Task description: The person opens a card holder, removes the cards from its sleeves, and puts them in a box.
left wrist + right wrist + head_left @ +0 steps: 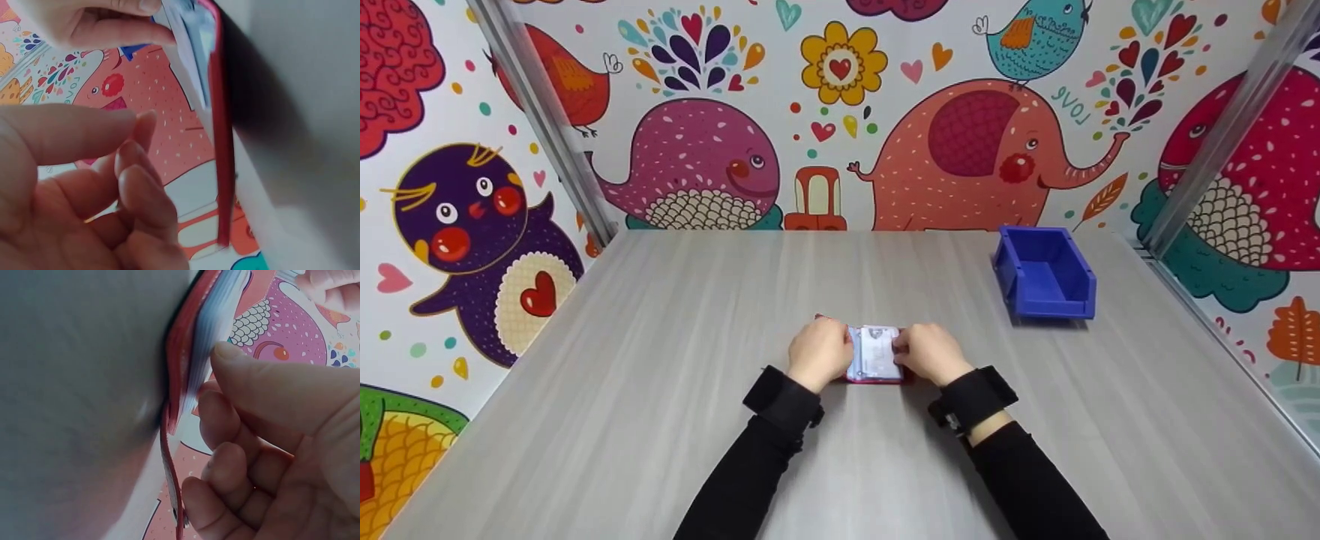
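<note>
- On the pale table (660,315), red-covered booklet (877,358) lay open.
- Right hand (934,352): thumb and forefinger appeared to pinch the leaves (216,320) at their edge.
- Left hand (819,354): fingers curled, thumb meeting forefinger; could not tell whether anything was caught between.
- Careful work seemed to call for single leaves lifted by the edge, booklet steady.
- Left hand masked the booklet's left part.
- Blue bin (1054,308) stood well apart, beyond right hand.

Left hand (820,353) curled, perhaps pinching; right hand (932,353) pinching, thumb extended.
</note>
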A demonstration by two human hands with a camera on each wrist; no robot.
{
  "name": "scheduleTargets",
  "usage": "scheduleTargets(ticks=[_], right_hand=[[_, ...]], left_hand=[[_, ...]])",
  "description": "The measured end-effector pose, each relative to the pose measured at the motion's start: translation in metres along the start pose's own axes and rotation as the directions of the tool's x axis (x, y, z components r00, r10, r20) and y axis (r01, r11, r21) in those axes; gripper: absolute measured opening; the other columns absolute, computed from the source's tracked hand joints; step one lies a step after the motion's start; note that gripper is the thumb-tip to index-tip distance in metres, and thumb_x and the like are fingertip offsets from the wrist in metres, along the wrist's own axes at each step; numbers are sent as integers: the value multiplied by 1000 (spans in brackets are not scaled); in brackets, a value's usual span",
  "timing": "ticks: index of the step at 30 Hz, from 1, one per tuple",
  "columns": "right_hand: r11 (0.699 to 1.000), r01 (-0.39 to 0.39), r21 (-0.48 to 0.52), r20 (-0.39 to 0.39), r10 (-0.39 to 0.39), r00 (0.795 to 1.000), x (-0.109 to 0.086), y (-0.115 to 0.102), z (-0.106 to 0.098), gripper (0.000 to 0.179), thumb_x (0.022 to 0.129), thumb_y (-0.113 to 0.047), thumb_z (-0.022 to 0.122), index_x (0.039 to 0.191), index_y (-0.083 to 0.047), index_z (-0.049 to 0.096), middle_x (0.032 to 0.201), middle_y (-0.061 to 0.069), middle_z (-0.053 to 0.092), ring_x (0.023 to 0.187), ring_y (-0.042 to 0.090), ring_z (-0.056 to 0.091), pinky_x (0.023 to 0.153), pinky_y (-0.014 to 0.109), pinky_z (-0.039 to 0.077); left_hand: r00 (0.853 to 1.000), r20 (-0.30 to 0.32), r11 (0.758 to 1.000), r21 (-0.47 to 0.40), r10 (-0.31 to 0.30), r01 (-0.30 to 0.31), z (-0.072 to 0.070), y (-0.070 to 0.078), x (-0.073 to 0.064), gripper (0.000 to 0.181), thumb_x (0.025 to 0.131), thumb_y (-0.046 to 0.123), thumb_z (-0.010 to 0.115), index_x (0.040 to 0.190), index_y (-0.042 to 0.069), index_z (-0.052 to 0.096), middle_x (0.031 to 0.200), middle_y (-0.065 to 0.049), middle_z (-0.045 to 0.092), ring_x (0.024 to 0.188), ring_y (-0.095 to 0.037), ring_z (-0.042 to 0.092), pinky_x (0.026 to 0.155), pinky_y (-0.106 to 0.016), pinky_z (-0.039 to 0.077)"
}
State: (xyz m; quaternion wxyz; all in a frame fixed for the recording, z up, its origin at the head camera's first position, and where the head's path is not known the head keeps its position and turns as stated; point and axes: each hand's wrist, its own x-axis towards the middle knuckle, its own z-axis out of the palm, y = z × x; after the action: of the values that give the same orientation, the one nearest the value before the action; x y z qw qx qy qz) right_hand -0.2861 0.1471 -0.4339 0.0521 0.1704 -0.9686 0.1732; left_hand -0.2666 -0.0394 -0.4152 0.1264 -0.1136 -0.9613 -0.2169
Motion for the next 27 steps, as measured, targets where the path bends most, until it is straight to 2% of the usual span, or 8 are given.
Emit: scheduleTargets(ticks=[5, 8, 13, 22, 27], right_hand=[[1000, 16, 1, -4, -16, 1000, -1, 0, -1, 8, 79, -8, 81, 86, -8, 76, 81, 7, 69, 76, 29, 63, 71, 45, 51], [1000, 29, 1, -1, -29, 1000, 0, 1, -1, 6, 80, -8, 80, 85, -8, 76, 81, 8, 69, 76, 29, 63, 71, 45, 51], [999, 35, 2, -3, -35, 999, 0, 2, -1, 8, 81, -7, 79, 88, -6, 76, 83, 9, 70, 77, 29, 63, 72, 45, 51], [999, 37, 11, -6, -37, 999, 0, 2, 0, 6, 80, -6, 80, 80, -8, 73, 77, 6, 67, 71, 25, 59, 69, 43, 50], [998, 55, 13, -12, -55, 998, 0, 2, 0, 11, 80, -6, 80, 75, -9, 70, 73, 5, 64, 68, 24, 57, 67, 43, 49]], left_hand=[[999, 52, 1000, -20, -13, 14, 6, 4, 4, 33, 83, 9, 63, 55, 12, 46, 67, -5, 59, 62, -26, 59, 56, -43, 49], [996, 83, 999, -32, -31, 33, 8, 6, 7, 35, 82, 7, 62, 54, 13, 42, 66, -5, 58, 62, -24, 58, 57, -42, 48], [992, 113, 998, -28, -51, 55, 13, 8, 9, 34, 81, 5, 61, 54, 13, 42, 72, -9, 63, 68, -28, 62, 62, -44, 51], [986, 145, 996, -25, -82, 87, 20, 5, 12, 28, 80, 6, 62, 57, 11, 47, 81, -13, 68, 76, -32, 65, 70, -46, 52], [978, 179, 993, -26, -108, 115, 21, 4, 13, 17, 79, 6, 63, 64, 8, 55, 84, -12, 68, 77, -31, 64, 71, -46, 52]])
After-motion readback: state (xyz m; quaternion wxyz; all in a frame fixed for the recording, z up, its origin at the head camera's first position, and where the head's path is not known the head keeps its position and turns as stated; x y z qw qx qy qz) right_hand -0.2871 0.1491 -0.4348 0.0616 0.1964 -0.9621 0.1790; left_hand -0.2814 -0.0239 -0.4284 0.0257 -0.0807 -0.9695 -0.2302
